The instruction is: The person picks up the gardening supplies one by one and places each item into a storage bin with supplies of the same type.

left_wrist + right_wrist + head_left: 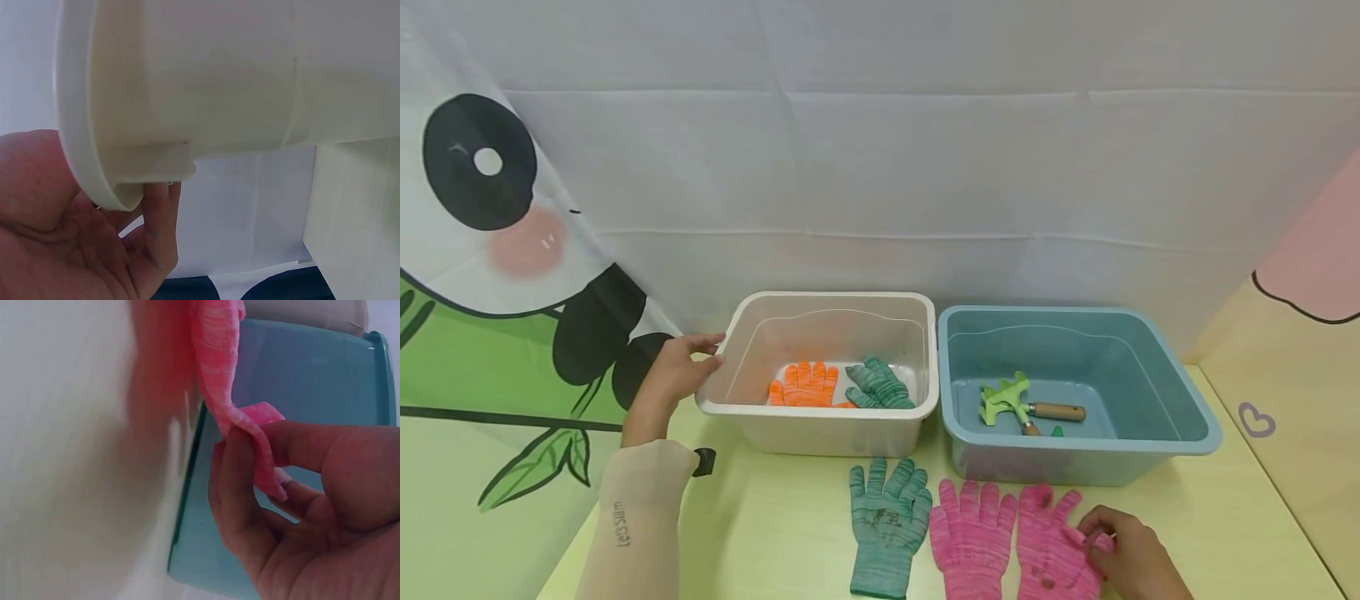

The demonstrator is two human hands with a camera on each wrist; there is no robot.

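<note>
My left hand (673,371) grips the left rim of a white plastic basin (827,429), with the fingers around the edge in the left wrist view. An orange glove (805,383) and a green glove (883,385) lie inside that basin. On the table in front, my right hand (1131,554) pinches the right-hand pink glove (1048,542) by its side. The right wrist view shows the pink fabric (215,356) between thumb and fingers, lifted off the tabletop. Beside it lie another pink glove (973,533) and a green glove with brown stains (887,529).
A blue basin (1078,467) stands right of the white one, nearly touching it. Inside are light green garden tools (1007,396) with wooden handles (1056,412) and a small green piece (1057,431). A white cloth (880,167) hangs behind, with printed panels at both sides.
</note>
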